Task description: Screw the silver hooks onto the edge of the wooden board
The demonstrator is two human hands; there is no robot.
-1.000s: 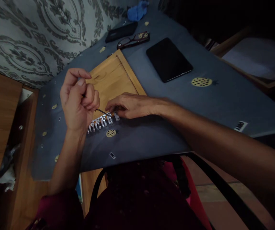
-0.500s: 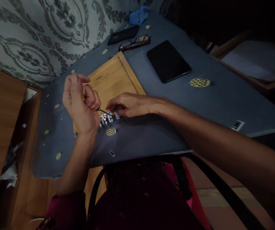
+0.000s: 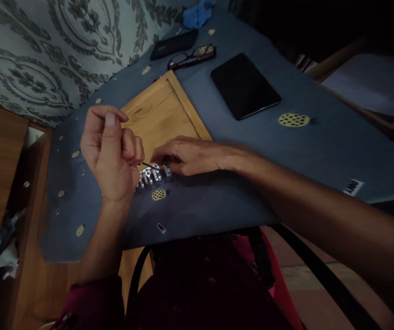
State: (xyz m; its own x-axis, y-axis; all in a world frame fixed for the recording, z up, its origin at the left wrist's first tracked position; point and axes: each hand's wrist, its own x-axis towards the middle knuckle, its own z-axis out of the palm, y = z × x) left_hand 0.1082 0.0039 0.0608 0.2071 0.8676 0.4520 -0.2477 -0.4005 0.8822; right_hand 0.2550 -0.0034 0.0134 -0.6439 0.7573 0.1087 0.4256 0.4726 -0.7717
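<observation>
My left hand (image 3: pixel 109 153) is closed in a fist around a screwdriver (image 3: pixel 149 165); its handle is hidden and only the thin dark shaft shows. The shaft slants down to a row of shiny metal clips (image 3: pixel 148 175) along the near edge of a wooden board (image 3: pixel 164 110). At the right end of that row my right hand (image 3: pixel 192 155) is bent over the board's edge, fingertips and thumb closed about the metal clips. Part of the grip is hidden beneath the fingers. The board has a raised rim and lies flat on the table.
The blue-grey tablecloth (image 3: pixel 217 201) has a pineapple print. Beyond the board lie a black tablet (image 3: pixel 245 87), eyeglasses (image 3: pixel 192 57), a dark phone-like case (image 3: pixel 174 45) and a crumpled blue cloth (image 3: pixel 198 14). A patterned wall (image 3: pixel 46 59) borders the table's back left.
Both hands stay at the metal clips. My left fist has turned slightly, and the screwdriver's shaft still points at the clips. The whole view has shifted a little.
</observation>
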